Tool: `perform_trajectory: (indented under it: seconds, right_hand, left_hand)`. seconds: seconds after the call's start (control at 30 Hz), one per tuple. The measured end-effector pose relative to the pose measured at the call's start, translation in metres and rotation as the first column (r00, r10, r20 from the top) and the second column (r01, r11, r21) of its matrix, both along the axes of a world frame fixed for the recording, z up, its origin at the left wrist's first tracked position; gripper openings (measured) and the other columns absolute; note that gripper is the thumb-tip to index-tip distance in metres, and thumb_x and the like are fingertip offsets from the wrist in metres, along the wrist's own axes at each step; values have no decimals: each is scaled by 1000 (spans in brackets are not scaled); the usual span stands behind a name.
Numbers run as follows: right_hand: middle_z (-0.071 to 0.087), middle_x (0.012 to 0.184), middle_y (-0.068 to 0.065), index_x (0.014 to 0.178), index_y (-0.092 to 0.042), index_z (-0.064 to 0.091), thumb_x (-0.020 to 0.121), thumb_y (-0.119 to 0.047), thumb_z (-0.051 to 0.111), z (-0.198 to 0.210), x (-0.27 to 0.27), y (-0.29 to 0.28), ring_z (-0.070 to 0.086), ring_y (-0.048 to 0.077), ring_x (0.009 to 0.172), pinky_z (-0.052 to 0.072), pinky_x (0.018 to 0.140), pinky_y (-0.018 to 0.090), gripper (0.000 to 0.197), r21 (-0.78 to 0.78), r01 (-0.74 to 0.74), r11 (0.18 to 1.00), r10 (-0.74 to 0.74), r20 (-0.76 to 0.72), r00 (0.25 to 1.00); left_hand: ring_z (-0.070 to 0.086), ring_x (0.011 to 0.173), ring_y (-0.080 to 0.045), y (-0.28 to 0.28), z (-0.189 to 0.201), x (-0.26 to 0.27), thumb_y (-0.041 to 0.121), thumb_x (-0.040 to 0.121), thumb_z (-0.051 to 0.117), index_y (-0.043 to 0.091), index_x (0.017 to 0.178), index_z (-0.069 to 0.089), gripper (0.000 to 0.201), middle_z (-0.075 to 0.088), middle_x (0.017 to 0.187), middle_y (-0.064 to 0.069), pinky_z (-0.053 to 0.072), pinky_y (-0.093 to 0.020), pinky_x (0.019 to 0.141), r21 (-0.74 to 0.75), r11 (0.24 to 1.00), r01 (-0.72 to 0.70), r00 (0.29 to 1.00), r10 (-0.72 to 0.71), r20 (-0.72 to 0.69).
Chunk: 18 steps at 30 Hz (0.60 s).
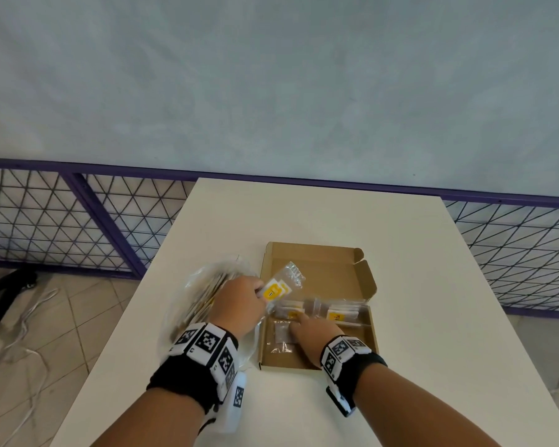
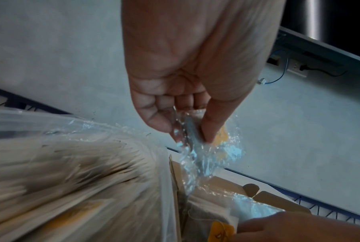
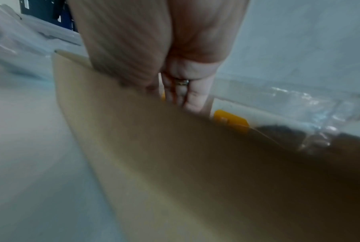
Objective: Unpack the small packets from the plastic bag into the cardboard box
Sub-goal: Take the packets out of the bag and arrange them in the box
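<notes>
Several packets in box, bag beside.

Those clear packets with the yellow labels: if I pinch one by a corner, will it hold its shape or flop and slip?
Probably floppy: the packet pinched by the left hand crinkles and droops in the left wrist view. Its glossy film looks slippery, so pinch firmly. It seems light, held by fingertips alone.

No print can be read; the packets' yellow labels are too blurred.
</notes>
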State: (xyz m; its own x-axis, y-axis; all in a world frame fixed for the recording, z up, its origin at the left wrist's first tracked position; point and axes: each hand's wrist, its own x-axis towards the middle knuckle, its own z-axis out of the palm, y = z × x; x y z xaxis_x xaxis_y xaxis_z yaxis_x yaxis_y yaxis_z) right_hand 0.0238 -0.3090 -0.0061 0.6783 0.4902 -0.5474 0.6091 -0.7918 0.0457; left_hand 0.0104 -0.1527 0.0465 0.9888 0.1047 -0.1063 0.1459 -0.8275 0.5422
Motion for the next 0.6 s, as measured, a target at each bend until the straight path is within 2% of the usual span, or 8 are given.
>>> perform_trajectory:
  seconds: [0.1, 0.23, 0.4, 0.53, 0.6]
  right_hand:
    - [42, 134, 16, 129, -6, 44, 83, 3, 55, -1, 3, -5, 54, 37, 112, 50, 91, 46, 48, 18, -1, 1000, 2, -30, 1000]
    - [39, 132, 14, 127, -8, 44, 76, -5, 68, -1, 3, -10, 55, 36, 108, 51, 88, 46, 57, 24, -17, 1000, 18, -64, 998]
    - [38, 135, 20, 133, -5, 41, 84, 0, 57, 7, 1, -5, 55, 38, 110, 46, 92, 47, 51, -19, -96, 995, 95, -29, 995]
    - [40, 134, 22, 133, -4, 39, 90, -4, 51, 3, 0, -2, 58, 37, 106, 50, 84, 45, 46, -35, -121, 992, 120, -17, 993]
    - [41, 132, 22, 132, -4, 39, 91, -6, 48, 0, 0, -2, 57, 38, 107, 49, 85, 45, 42, -23, -116, 993, 116, -13, 993]
  left_hand:
    - [36, 50, -2, 0, -1, -1, 9, 86, 57, 13, 62, 46, 27, 42, 56, 8, 24, -15, 46, 12, 1000, 3, 1000, -3, 6]
    - [38, 51, -5, -1, -5, -1, 8, 85, 57, 14, 61, 45, 27, 42, 56, 8, 26, -17, 47, -14, 1000, 6, 1000, -6, -8]
    - [42, 56, -14, -4, -6, -3, 6, 82, 57, 4, 71, 58, 11, 48, 60, 0, 31, -23, 52, -34, 999, 10, 1000, -10, -11]
    - [39, 52, -11, -4, -5, -5, 4, 81, 56, 12, 65, 51, 19, 42, 55, 4, 29, -21, 50, -45, 999, 13, 1000, -13, -10]
    - [40, 54, -14, -2, -6, -6, 3, 80, 56, 13, 61, 46, 23, 42, 55, 3, 30, -23, 51, -43, 999, 11, 1000, -12, -25]
